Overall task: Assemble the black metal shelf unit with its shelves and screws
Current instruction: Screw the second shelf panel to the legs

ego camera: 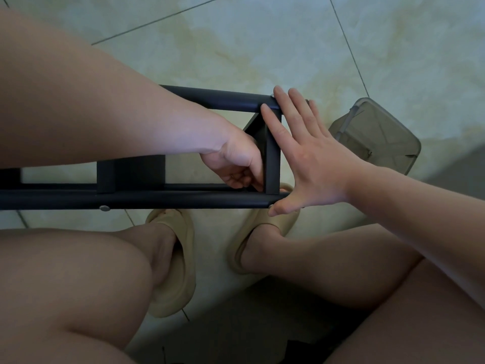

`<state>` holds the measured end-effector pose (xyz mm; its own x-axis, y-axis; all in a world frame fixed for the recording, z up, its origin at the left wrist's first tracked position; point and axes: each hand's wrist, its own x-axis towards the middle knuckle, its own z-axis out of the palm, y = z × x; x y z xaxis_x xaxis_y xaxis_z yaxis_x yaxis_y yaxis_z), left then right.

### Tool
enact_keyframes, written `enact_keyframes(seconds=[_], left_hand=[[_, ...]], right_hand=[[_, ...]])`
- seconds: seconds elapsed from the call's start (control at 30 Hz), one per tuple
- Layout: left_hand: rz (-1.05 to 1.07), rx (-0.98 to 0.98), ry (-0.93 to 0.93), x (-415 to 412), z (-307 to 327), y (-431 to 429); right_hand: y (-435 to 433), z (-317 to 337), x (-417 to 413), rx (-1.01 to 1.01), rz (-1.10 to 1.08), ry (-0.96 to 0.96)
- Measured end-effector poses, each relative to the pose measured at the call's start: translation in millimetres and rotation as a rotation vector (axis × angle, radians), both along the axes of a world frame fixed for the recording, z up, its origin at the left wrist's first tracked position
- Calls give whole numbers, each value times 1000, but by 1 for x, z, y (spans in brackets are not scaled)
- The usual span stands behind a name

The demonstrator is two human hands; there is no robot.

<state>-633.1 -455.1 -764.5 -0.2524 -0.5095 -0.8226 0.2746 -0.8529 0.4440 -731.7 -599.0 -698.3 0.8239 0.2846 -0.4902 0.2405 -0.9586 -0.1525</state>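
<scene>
1. The black metal shelf frame [183,199] lies crosswise above the tiled floor [262,35], just in front of the person's knees, and its left part runs out past the left edge of the view.
2. Its near tube sits over a pair of beige slippers [181,258]. The far tube [223,99] runs parallel behind it, and a short end bar [273,158] joins the two at the right end.
3. The right hand [312,158] is flat with its fingers [286,106] spread, pressing against that right end. The fingertips are on the far tube and the thumb [280,206] is on the near tube's tip.
4. The left hand [233,158] reaches inside the frame with its fingers curled tight at the joint of end bar and near tube. I cannot tell whether they pinch anything.
5. A silver screw head [105,208] shows on the near tube's underside, left of the hands.
6. A translucent grey plastic box [378,137] stands on the floor near the right edge, just beyond the right hand.
</scene>
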Motion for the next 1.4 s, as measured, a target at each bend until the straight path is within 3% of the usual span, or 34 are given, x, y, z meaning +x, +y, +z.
enact_keyframes(seconds=[0.17, 0.33, 1.4], left_hand=[[-36, 26, 90, 5, 5, 5], [-29, 16, -3, -1, 1, 4], [-1, -21, 6, 2, -4, 4]], right_hand=[[0, 0, 0, 7, -1, -6], [0, 0, 0, 4, -3, -3], [1, -1, 0, 14, -5, -3]])
